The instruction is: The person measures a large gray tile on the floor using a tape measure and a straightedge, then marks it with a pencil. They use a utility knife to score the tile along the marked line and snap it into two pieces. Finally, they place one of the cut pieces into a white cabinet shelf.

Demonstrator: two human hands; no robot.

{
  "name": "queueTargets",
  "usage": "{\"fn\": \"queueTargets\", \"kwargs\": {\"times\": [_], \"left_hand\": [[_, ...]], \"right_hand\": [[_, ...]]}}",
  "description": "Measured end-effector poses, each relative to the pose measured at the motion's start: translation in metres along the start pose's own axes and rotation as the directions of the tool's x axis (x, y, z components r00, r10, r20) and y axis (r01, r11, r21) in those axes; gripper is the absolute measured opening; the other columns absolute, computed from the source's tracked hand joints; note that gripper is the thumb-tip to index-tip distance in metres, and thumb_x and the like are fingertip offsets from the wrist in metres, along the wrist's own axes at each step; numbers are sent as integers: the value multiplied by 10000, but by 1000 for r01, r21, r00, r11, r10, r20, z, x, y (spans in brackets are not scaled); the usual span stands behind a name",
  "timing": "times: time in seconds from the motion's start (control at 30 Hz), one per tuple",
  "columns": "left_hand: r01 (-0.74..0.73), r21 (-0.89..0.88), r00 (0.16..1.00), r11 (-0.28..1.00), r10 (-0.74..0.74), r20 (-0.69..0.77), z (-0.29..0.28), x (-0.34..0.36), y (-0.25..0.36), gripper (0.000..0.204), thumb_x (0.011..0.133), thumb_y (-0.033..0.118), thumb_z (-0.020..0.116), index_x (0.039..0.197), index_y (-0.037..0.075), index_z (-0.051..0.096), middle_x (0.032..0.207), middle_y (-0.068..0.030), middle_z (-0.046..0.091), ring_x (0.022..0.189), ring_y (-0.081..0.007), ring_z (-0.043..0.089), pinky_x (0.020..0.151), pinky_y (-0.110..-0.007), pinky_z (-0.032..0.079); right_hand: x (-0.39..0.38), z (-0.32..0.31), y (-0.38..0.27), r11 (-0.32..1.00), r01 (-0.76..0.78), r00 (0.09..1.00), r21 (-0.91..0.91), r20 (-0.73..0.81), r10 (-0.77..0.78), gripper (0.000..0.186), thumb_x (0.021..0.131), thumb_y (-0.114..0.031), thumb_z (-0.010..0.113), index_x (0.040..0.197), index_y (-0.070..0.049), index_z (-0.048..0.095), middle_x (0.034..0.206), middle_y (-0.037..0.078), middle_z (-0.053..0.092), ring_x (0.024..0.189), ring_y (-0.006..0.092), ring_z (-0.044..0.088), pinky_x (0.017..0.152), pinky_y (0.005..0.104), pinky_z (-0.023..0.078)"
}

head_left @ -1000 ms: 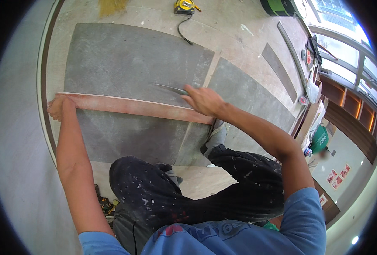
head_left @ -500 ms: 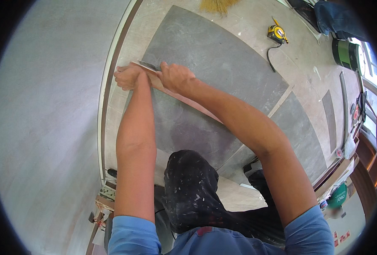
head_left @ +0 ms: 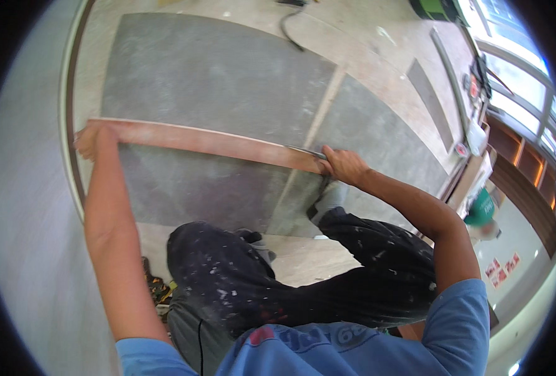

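Observation:
A long reddish-brown wooden strip lies across the large grey sheet on the floor. My left hand is closed at the strip's left end, beside the light wall panel. Toward the other end, my right hand is closed around a thin, flat knife-like tool. The tool's pale tip lies along the strip's far edge. Its handle is mostly hidden in the fingers. My foot is just below the strip's right end.
A second grey sheet lies right of a narrow gap. A narrow grey offcut and a long bar lie farther right. A green bucket stands at the far right. My bent knee is close below the sheets.
My right hand has moved with the tool from near my left hand to the strip's right end. My left hand stays at the left end. The view has shifted right.

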State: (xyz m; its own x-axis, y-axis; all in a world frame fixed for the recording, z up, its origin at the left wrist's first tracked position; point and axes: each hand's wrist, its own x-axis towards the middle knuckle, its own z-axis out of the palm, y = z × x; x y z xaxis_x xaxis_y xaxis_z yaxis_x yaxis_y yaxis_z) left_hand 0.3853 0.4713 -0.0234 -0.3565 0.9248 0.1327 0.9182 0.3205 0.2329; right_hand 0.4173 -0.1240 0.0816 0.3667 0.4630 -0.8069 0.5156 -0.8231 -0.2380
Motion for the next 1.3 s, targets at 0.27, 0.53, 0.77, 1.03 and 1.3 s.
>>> {"fn": "queueTargets", "kwargs": {"times": [0.27, 0.53, 0.77, 1.03, 1.3], "left_hand": [[-68, 69, 992, 995, 61, 106, -20, -12, -2, 326, 984, 297, 538, 927, 39, 729, 931, -166, 738, 918, -350, 722, 780, -478, 566], [-36, 103, 999, 994, 32, 37, -22, -12, 4, 323, 990, 272, 519, 1097, -13, 626, 1006, -197, 704, 947, -343, 705, 825, -473, 563], [14, -93, 995, 996, -4, 102, -19, 4, -6, 330, 1018, 261, 466, 1071, -15, 638, 1028, -199, 679, 1000, -374, 644, 863, -508, 465], [27, -29, 999, 999, -26, 34, -13, 0, -7, 343, 1024, 254, 445, 1088, -19, 643, 1041, -220, 680, 1031, -369, 655, 888, -506, 494], [21, 21, 1000, 1000, -21, 12, -7, -2, 3, 292, 959, 273, 591, 970, 8, 712, 920, -196, 730, 881, -352, 721, 797, -450, 574]], "right_hand": [[-3, -46, 4, 991, 86, 985, 106, -157, -68, 370, 1039, -403, 450, 1139, -47, 468, 769, 218, 672, 752, 453, 660, 659, 525, 523], [152, -117, -220, 913, 332, 936, 235, -198, -290, 419, 1055, -394, 400, 1158, -1, 499, 854, 253, 690, 857, 438, 685, 764, 528, 547], [236, -136, -338, 876, 444, 874, 190, -305, -378, 442, 1042, -379, 421, 1117, 38, 548, 892, 285, 692, 873, 451, 692, 774, 524, 553], [229, -132, -334, 939, 331, 941, 94, -103, -321, 422, 1054, -358, 406, 1199, 18, 532, 1033, 233, 706, 996, 382, 703, 829, 470, 573], [-5, -7, -3, 997, -68, 996, 31, 65, 66, 419, 1036, -422, 445, 1234, -54, 469, 872, 221, 693, 845, 426, 688, 737, 532, 543]]}}
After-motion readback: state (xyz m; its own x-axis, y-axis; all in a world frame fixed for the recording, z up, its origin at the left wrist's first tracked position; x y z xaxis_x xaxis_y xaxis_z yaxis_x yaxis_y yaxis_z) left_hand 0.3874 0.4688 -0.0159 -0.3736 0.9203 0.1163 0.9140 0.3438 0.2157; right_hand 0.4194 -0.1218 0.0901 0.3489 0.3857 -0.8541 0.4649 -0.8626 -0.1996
